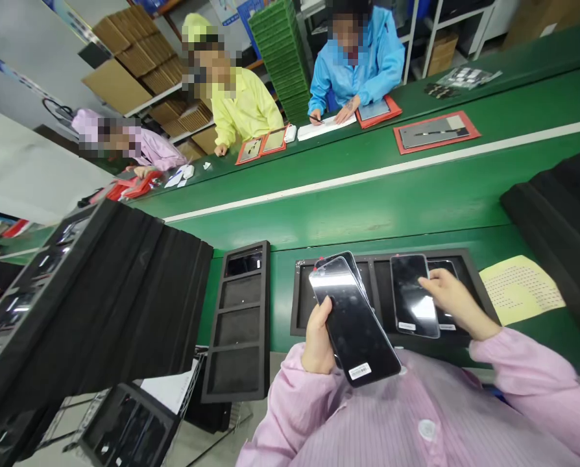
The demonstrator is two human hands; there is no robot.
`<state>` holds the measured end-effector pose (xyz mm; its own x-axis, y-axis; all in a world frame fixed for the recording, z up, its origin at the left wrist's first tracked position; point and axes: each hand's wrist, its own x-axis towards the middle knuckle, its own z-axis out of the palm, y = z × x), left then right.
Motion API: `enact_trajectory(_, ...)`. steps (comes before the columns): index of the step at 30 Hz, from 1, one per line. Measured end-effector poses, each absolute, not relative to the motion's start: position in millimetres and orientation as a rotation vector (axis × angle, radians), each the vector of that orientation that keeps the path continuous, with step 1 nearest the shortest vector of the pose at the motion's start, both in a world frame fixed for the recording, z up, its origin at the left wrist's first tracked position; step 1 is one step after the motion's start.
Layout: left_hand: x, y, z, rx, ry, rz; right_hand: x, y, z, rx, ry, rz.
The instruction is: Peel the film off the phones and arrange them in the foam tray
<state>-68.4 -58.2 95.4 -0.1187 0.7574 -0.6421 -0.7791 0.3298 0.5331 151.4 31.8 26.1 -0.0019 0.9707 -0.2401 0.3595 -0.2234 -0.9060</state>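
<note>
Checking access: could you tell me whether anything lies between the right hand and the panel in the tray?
Nothing visible: the right hand touches the panel lying in the tray, and the left hand holds other panels apart.

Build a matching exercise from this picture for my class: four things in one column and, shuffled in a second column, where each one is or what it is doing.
Column one
1. left hand
2. right hand
3. yellow sheet
4. red-framed tray

Column two
A. lies on the green surface beyond the white stripe
B. holds the dark phones up in its grip
C. rests on a single phone lying in the black tray
D. lies just right of the black tray

Pairs: 1-B, 2-C, 3-D, 4-A
</note>
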Motion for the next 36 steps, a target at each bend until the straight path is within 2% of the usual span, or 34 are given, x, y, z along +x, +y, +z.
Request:
enact_trajectory(3,-59,-59,104,0.067,1.010,1.277,138,27,9,-1.644,-1.511,1.108)
enact_trajectory(6,-44,-60,114,0.186,0.947,1.199,131,33,22,-1.620,-1.581,0.989)
enact_trajectory(11,-29,-60,132,0.371,0.927,1.035,141,48,104,-1.437,-1.634,0.911)
enact_trajectory(14,-26,-59,142,0.502,0.951,0.986,142,47,153,-0.949,-1.963,0.693)
enact_trajectory(16,-24,-58,146,0.591,0.960,0.959,136,46,170,-0.770,-2.131,0.553)
enact_trajectory(24,-28,-60,147,0.645,0.959,0.954,138,24,171,-0.361,-2.287,0.188)
enact_trajectory(30,-41,-58,146,0.529,0.822,0.979,158,-5,182,-0.151,-2.493,0.158)
enact_trajectory(36,-41,-48,149,0.522,0.942,1.022,147,6,187,0.162,-2.653,0.260)
